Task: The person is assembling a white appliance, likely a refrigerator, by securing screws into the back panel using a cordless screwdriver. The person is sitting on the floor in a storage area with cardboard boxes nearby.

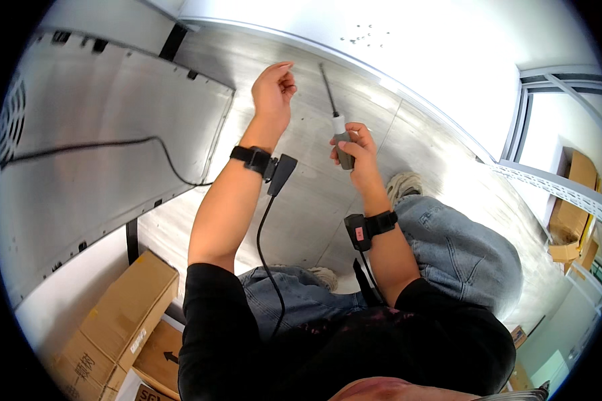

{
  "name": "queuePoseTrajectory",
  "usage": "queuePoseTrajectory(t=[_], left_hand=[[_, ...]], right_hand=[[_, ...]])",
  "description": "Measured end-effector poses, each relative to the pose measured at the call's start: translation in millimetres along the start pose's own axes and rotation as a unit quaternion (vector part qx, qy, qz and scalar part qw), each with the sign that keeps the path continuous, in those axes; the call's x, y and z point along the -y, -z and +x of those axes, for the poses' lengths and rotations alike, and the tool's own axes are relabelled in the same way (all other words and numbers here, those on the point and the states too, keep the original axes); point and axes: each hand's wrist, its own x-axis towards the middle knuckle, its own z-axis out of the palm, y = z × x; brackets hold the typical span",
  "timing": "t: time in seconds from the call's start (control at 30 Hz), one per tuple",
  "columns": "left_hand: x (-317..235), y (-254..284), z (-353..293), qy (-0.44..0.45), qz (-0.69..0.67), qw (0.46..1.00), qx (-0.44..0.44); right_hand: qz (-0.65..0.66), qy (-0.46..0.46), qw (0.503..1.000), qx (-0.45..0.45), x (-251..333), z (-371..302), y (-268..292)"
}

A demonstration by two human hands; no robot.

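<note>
A screwdriver (343,150) with a grey handle, a white collar and a long dark shaft is in my right hand (360,152). It stands tilted, tip pointing up and slightly left, apart from any surface. My left hand (273,93) is raised to the left of the shaft, its fingers curled in and the thumb and forefinger close together. Whether something small sits between them I cannot make out. Beyond both hands, several small dark bits (366,35) lie scattered on a white surface (441,47); they are too small to name.
A large metal panel (114,113) with a vent and a black cable (100,144) stands at the left. Cardboard boxes (117,314) sit at the lower left. On the right, a metal shelf frame (555,184) holds an opened carton (568,220). Pale flooring (314,220) lies below my hands.
</note>
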Motion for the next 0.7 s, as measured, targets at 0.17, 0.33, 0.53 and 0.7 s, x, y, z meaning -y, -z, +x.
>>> queuePoseTrajectory(t=[0.17, 0.33, 0.53, 0.7], left_hand=[[39.4, -48.1, 54.0, -0.022, 0.137, 0.99, -0.026], [60.0, -73.7, 79.1, -0.008, 0.126, 0.99, -0.062], [67.2, -79.2, 93.5, -0.01, 0.272, 0.962, -0.029], [73.8, -87.0, 103.9, -0.199, 0.503, 0.841, -0.017]], right_hand=[[0.019, 0.017, 0.995, -0.098, 6.0, 29.1, 16.6], [0.075, 0.02, 0.991, -0.111, 18.0, 43.0, 22.1], [0.082, 0.014, 0.989, -0.121, 22.1, 51.4, 29.5], [0.09, 0.021, 0.99, -0.106, 24.0, 54.2, 33.9]])
